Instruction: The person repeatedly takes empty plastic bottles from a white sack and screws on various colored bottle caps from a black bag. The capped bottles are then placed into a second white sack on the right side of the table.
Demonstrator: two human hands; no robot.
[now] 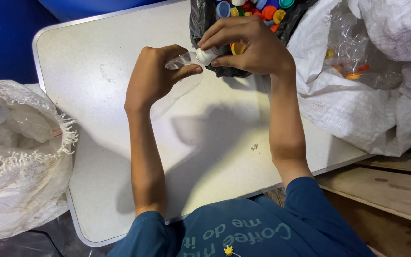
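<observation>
I count one clear plastic bottle (179,81) with one white cap (207,55) between my two hands, left (153,78) and right (250,45). One white bench (120,143) carries one black plastic bag of coloured caps (200,19), too many to count. Two white woven sacks flank it, one at left (20,162) and one at right (367,95).

The clear plastic bottle (179,83) is partly hidden by the left hand (151,78). The white cap (207,55) is mostly covered by the right hand (250,45). The black bag of caps (200,19) and both woven sacks (20,162) are cut off by the picture's edges.
</observation>
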